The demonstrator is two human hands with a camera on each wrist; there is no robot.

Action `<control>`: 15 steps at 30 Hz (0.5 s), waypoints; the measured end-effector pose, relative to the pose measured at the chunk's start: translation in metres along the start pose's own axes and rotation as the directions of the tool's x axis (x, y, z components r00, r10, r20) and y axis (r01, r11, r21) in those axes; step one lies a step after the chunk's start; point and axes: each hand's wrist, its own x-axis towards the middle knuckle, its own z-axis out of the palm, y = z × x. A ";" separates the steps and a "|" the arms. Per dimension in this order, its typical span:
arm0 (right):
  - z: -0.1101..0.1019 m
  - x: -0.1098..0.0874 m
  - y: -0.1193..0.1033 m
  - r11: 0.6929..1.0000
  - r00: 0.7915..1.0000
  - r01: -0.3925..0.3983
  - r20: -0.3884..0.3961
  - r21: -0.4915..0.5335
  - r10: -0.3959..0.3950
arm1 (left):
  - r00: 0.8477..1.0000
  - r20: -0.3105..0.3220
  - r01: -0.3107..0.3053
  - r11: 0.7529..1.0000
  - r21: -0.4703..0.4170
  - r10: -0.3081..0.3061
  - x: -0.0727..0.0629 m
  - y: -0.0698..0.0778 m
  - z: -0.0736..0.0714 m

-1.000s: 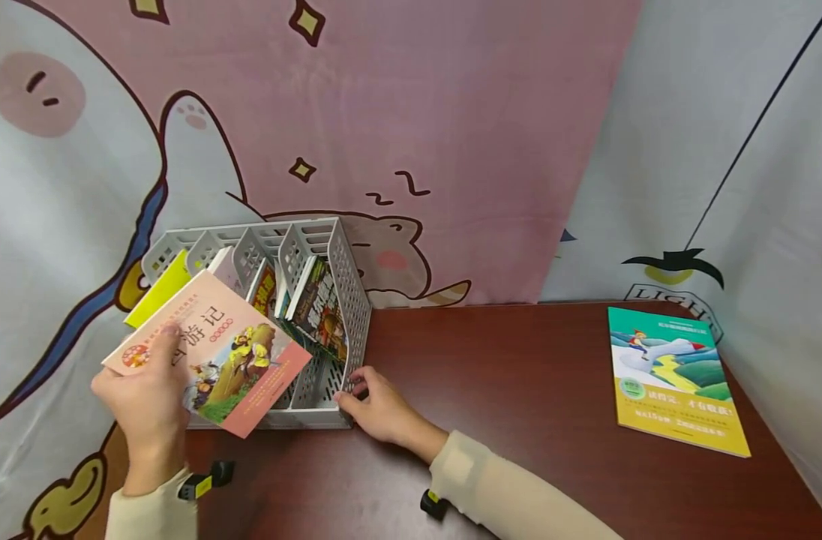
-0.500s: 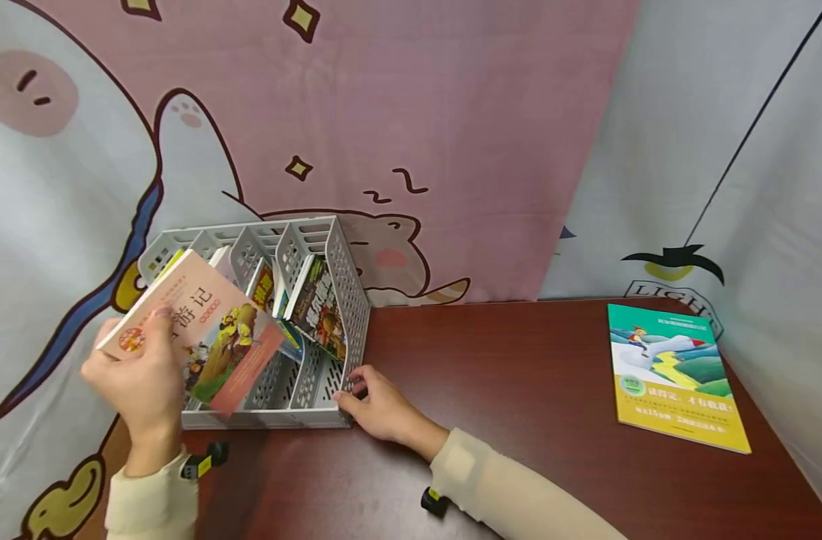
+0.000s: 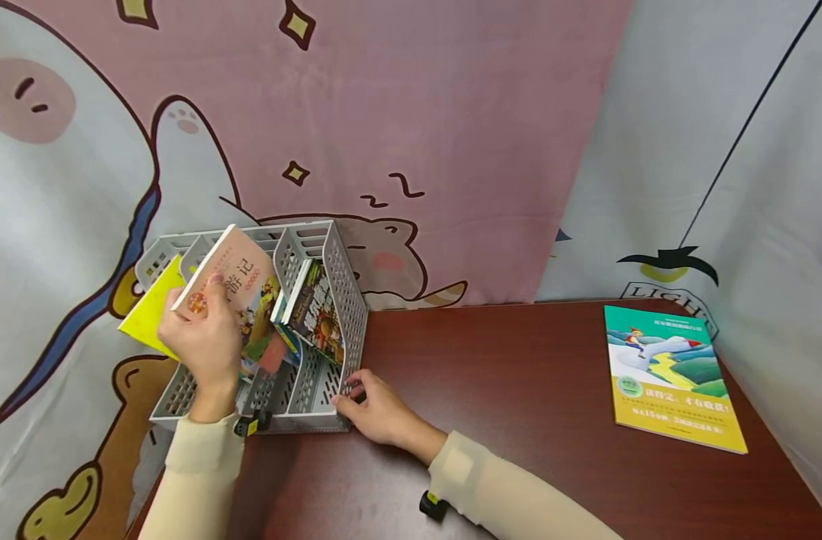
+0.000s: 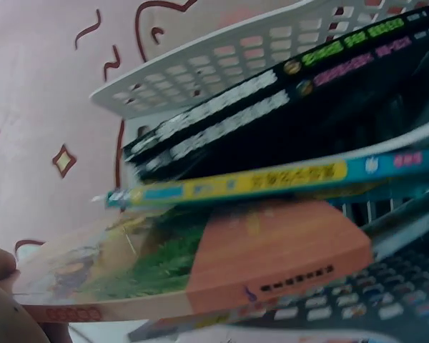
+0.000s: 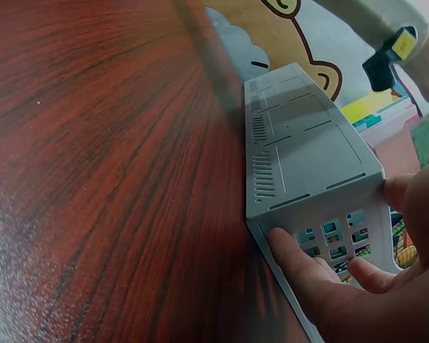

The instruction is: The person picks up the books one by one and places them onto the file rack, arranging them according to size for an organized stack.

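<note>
My left hand [image 3: 211,337] pinches a pink book [image 3: 245,281] with a picture cover, thumb across its front. The book is tilted over the grey divided book rack [image 3: 349,307], its lower end down among the dividers. In the left wrist view the pink book [image 4: 279,250] lies alongside a thin blue-and-yellow book [image 4: 257,182]. My right hand [image 3: 380,409] grips the rack's front right corner. From the right wrist, the thumb shows at the rack's edge and the fingers [image 5: 300,264] against its perforated side.
Dark-covered books [image 3: 319,315] lean in the rack's right compartment. A bright yellow book [image 3: 154,307] sticks out at its left. On the brown table [image 3: 478,360], a green-and-yellow book [image 3: 674,382] lies flat at the right. A printed cloth [image 3: 451,150] hangs behind.
My left hand has carried the pink book to the right and turned it steeper, its lower end now between the dividers. The right hand has stayed at the rack's corner.
</note>
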 end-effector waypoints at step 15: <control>-0.001 0.001 0.002 1.000 1.000 -0.002 0.010 -0.003 0.002 | 0.996 0.087 -0.019 0.991 0.132 0.007 -0.015 -0.020 0.035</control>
